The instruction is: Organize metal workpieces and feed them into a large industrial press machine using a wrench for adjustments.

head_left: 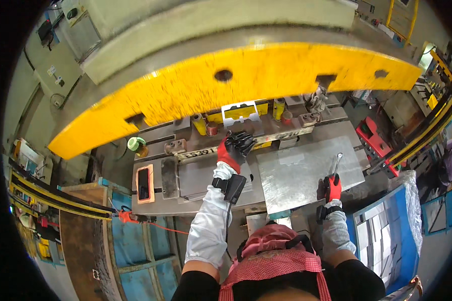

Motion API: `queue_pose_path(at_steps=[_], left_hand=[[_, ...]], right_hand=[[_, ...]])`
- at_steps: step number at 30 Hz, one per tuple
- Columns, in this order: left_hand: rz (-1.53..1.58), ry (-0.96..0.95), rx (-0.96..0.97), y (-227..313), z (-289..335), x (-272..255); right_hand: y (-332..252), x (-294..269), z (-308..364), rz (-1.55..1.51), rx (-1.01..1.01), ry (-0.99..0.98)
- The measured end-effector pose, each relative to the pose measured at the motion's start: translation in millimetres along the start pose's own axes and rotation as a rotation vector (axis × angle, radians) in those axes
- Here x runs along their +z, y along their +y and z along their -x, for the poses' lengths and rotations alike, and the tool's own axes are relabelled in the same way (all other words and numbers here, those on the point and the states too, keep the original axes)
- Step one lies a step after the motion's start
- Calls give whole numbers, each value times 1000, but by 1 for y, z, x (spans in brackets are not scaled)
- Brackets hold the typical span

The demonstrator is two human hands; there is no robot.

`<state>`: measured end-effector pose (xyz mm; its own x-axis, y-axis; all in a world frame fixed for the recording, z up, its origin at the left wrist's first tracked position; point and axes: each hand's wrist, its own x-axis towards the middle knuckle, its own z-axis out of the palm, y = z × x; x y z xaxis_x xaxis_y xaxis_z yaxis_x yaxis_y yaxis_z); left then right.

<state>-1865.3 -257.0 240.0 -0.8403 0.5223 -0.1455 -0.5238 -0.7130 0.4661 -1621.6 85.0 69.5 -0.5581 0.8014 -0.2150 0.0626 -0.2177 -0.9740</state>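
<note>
My left hand (236,146), in a red and black glove, reaches forward to the die under the big yellow press ram (236,83). Its fingers rest at the near edge of the die, just below a white stamped sheet-metal part (241,111) lying on the yellow die block. Whether the fingers grip anything I cannot tell. My right hand (330,187), also gloved, is closed around the handle of a thin metal rod tool (336,163) that points away over a flat steel plate (306,170).
A phone (144,183) lies on an orange-rimmed holder at the left of the press table. A roll of green tape (135,144) sits behind it. A blue bin of flat metal blanks (381,236) stands at my right. Blue crates (135,251) are at lower left.
</note>
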Motion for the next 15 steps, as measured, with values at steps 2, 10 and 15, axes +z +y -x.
queue_pose_path(at_steps=[2,10,15], left_hand=[[-5,75,15,-2,1,0],[20,32,-1,-3,-6,-15],[-23,36,5,-2,-6,-9]], right_hand=[[-5,0,3,89,-20,-2],[-11,2,6,253,-107,0],[-7,0,2,297,-179,29]])
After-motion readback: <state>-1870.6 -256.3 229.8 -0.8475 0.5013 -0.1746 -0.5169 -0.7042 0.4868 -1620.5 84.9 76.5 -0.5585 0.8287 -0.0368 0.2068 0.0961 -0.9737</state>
